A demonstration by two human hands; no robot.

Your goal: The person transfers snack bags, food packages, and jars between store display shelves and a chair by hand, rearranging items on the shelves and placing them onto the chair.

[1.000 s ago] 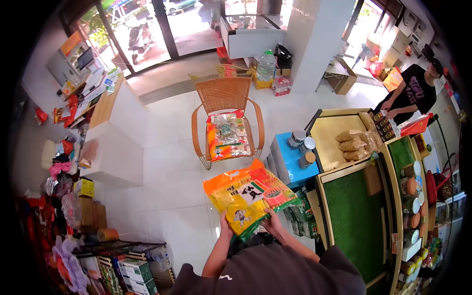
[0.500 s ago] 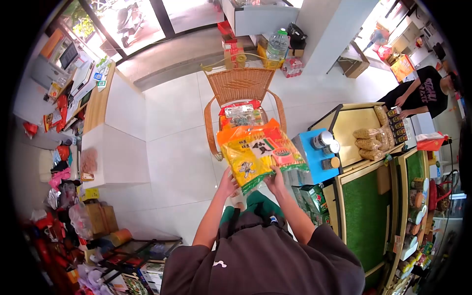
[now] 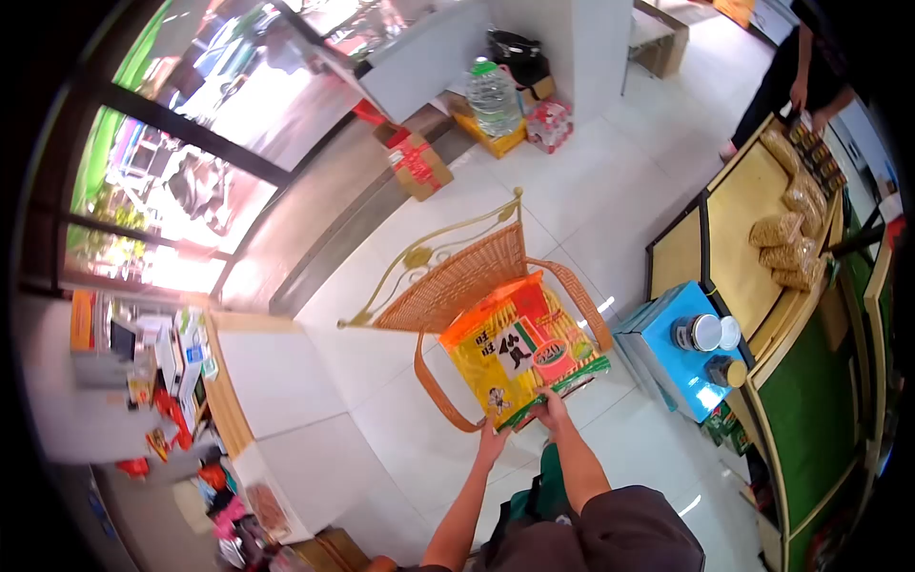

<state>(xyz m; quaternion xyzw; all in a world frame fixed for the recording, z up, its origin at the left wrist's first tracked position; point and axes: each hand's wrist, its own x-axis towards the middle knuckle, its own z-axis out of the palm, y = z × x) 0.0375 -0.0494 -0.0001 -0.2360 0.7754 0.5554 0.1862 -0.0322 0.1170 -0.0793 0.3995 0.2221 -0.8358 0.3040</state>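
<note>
A large yellow, orange and green snack bag [image 3: 519, 353] is held out in front of me, over the seat of a wicker chair [image 3: 457, 281]. My left hand [image 3: 492, 440] grips the bag's lower left corner. My right hand [image 3: 550, 408] is closed on its lower edge, a little to the right. The bag hides the chair's seat and whatever lies on it. Both curved armrests show on either side of the bag.
A blue box [image 3: 681, 353] with jars stands right of the chair, beside a wooden display bin [image 3: 743, 214] holding bags of nuts. A person [image 3: 801, 76] is at its far end. A white counter [image 3: 286, 381] stands left. A water bottle [image 3: 493, 100] and cartons are beyond the chair.
The bag has moved forward over the chair, with both hands still on it. The packages on the seat are now hidden. The view has turned and tilted, and the chair appears rotated.
</note>
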